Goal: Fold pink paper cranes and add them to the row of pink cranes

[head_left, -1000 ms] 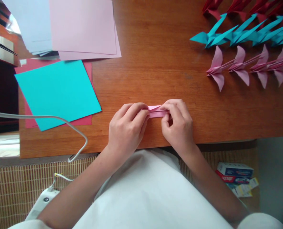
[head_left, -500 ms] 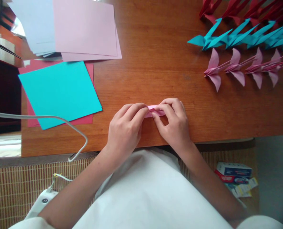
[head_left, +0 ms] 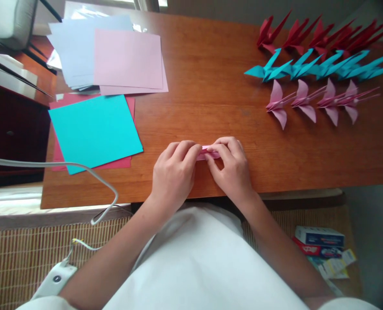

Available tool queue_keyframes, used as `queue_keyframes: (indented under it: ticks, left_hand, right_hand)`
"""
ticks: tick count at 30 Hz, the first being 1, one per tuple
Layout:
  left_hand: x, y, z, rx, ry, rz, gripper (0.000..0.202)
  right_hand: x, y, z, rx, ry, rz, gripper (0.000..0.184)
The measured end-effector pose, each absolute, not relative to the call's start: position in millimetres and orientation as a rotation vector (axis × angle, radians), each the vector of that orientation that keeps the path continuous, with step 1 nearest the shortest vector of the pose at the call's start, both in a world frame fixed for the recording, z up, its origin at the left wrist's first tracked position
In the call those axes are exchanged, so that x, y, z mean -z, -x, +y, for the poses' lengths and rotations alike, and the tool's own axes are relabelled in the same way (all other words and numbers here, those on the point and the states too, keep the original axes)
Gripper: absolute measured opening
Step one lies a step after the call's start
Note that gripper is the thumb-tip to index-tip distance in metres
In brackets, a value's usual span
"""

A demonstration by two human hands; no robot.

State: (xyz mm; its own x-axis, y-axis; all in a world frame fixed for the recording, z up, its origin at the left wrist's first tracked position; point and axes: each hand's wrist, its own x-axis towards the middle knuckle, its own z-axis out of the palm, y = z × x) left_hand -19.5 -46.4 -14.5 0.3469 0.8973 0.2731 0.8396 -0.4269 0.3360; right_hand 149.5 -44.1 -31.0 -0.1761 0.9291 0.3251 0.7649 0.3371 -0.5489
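Observation:
A small folded piece of pink paper [head_left: 203, 156] lies between my two hands near the table's front edge. My left hand [head_left: 175, 170] pinches its left end, and those fingertips hide that part. From the other side, my right hand [head_left: 232, 165] grips the right end between thumb and fingers. A darker pink fold line runs along the paper's middle. Its full shape is covered by my fingers.
Rows of red [head_left: 320, 36], turquoise [head_left: 319, 66] and pink paper cranes [head_left: 303, 103] stand at the back right. Turquoise sheets [head_left: 96, 131] lie over red ones at left, below pale pink sheets [head_left: 128, 58]. A white cable [head_left: 104, 183] crosses the left front edge.
The camera view has tilted upward, showing more of the table's far edge. Both hands keep hold of the pink paper, with only slight shifts of the fingers.

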Motion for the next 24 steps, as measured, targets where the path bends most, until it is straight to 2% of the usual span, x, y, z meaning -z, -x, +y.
queue_keyframes:
  ticks: [3, 10, 15, 19, 24]
  left_hand:
    - [15, 29, -51, -0.599, -2.518, 1.503, 0.03]
    - [22, 44, -58, -0.549, -2.72, 1.34, 0.038]
    - [22, 50, -54, -0.791, -2.595, 1.283, 0.037]
    - [18, 52, -60, -1.029, -2.393, 1.43, 0.036]
    - [15, 53, -70, -1.062, -2.117, 1.645, 0.029]
  right_hand:
    - [32, -150, -44, -0.342, 1.481, -1.994, 0.006]
    - [28, -149, -45, -0.287, 1.417, -2.087, 0.018]
    - [15, -152, -34, -0.268, 1.393, -2.235, 0.012]
    - [10, -155, -25, -0.402, 1.37, -2.321, 0.01]
    - [12, -155, -27, -0.514, 1.388, -2.228, 0.015]
